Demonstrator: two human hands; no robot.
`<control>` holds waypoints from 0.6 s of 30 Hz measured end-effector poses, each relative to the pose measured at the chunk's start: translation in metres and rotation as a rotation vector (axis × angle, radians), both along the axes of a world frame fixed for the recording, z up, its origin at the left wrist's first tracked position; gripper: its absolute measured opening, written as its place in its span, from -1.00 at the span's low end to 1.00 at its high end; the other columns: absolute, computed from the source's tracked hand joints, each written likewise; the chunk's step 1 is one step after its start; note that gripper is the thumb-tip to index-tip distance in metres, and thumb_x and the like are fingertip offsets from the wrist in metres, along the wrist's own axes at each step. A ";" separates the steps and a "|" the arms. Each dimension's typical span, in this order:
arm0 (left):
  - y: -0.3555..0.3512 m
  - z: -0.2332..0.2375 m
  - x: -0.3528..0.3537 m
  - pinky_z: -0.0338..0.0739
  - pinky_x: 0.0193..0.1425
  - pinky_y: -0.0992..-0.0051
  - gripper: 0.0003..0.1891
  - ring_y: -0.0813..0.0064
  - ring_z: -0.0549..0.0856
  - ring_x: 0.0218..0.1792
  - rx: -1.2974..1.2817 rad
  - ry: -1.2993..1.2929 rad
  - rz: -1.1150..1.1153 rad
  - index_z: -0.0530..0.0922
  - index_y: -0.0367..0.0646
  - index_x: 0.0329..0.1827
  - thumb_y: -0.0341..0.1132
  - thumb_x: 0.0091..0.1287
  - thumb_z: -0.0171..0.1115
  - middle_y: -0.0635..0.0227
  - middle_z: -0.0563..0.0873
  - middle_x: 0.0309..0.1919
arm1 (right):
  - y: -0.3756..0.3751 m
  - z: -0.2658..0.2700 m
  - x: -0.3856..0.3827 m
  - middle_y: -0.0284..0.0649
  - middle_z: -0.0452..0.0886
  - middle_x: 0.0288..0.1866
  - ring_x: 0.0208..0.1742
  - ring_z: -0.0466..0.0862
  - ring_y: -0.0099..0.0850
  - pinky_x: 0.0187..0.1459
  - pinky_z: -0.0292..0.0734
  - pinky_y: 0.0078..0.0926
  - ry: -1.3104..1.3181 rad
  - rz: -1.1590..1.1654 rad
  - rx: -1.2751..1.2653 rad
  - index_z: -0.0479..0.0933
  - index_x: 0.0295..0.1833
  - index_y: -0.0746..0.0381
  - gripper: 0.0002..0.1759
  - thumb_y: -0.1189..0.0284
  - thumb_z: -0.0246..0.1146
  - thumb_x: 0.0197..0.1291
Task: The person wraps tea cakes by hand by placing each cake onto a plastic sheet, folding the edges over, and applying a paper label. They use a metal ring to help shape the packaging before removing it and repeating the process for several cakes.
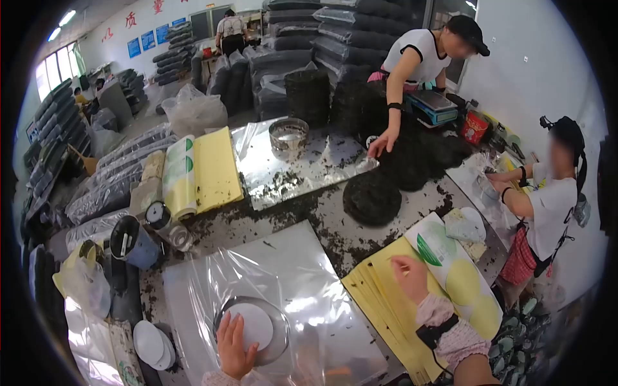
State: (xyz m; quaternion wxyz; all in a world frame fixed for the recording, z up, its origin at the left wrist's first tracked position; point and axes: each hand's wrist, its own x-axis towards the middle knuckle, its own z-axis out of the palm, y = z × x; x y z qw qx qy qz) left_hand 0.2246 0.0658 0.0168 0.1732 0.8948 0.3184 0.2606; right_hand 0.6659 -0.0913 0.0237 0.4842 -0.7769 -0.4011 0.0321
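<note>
My left hand (235,344) lies with its fingers stretched over the edge of a white round disc (255,327). The disc sits inside a metal ring (281,328) on a metal plate covered with clear plastic film (290,276). Over a stack of yellow paper sheets (380,293) is my right hand (411,276), its fingers curled together in a pinch. Whatever may be between those fingertips is too small to make out. Beside that hand lies a white, green and yellow printed packet (454,273).
Dark loose clumps (373,199) and crumbs lie on the table beyond. Another metal plate (290,170) bears a metal ring (288,134). At left stand a blue-grey cup (134,243), a jar (174,228) and white discs (152,344). Two people work at right; bagged stacks fill the background.
</note>
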 end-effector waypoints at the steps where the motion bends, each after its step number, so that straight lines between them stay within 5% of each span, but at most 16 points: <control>1: 0.002 0.009 0.005 0.30 0.47 -0.07 -0.37 -0.18 0.44 0.43 0.030 0.009 0.016 0.48 -0.34 0.38 -0.19 0.28 0.33 -0.03 0.59 0.31 | 0.010 -0.008 0.031 -0.16 0.80 -0.19 -0.28 0.77 -0.48 -0.23 0.65 -0.52 0.066 -0.069 0.025 0.71 -0.04 0.34 -0.83 0.55 0.30 0.32; 4: -0.004 0.018 0.007 0.31 0.46 -0.04 -0.49 -0.15 0.45 0.41 0.027 0.050 0.037 0.51 -0.25 0.38 -0.19 0.42 0.25 0.02 0.58 0.33 | 0.052 -0.033 0.129 -0.11 0.76 -0.26 -0.30 0.76 -0.34 -0.20 0.65 -0.41 0.132 -0.166 0.127 0.67 0.00 0.35 -0.79 0.48 0.31 0.32; 6: -0.002 0.005 0.001 0.17 0.54 -0.12 -0.41 -0.22 0.29 0.51 -0.041 0.073 -0.010 0.40 -0.26 0.47 -0.19 0.42 0.23 0.04 0.47 0.44 | 0.091 -0.079 0.210 0.01 0.76 -0.20 -0.18 0.76 -0.10 -0.09 0.65 -0.21 -0.255 -0.341 -0.116 0.66 -0.02 0.37 -0.72 0.36 0.30 0.34; 8: -0.002 0.004 0.003 0.21 0.52 -0.10 -0.43 -0.22 0.33 0.49 -0.008 0.058 -0.004 0.44 -0.26 0.44 -0.19 0.41 0.24 0.03 0.50 0.40 | 0.128 -0.099 0.239 0.11 0.74 -0.09 0.02 0.69 0.07 0.05 0.60 -0.05 -0.243 -0.481 -0.416 0.67 -0.03 0.37 -0.65 0.26 0.31 0.33; 11: -0.003 0.007 0.004 0.29 0.50 -0.03 -0.45 -0.17 0.42 0.44 0.034 0.071 0.007 0.49 -0.28 0.40 -0.19 0.42 0.27 0.01 0.56 0.34 | 0.164 -0.133 0.217 0.12 0.72 -0.18 -0.06 0.68 0.14 0.07 0.57 0.02 -0.383 -0.514 -0.449 0.68 -0.16 0.35 -0.65 0.22 0.37 0.26; 15: -0.001 -0.004 0.001 0.29 0.47 -0.07 -0.39 -0.15 0.43 0.43 0.010 0.022 0.021 0.54 -0.34 0.30 -0.23 0.19 0.39 0.02 0.62 0.25 | 0.159 -0.095 0.132 0.07 0.59 0.04 0.11 0.61 0.08 0.16 0.55 -0.06 -0.340 -0.541 -0.296 0.60 0.11 0.38 -0.62 0.32 0.35 0.33; 18: -0.003 0.003 0.005 0.32 0.45 -0.03 -0.47 -0.08 0.46 0.41 0.029 -0.010 0.030 0.60 -0.31 0.22 -0.27 0.19 0.39 0.08 0.65 0.19 | 0.149 -0.096 0.130 0.02 0.66 0.01 0.03 0.66 0.00 0.08 0.57 -0.16 -0.226 -0.434 -0.019 0.56 0.12 0.38 -0.64 0.36 0.35 0.35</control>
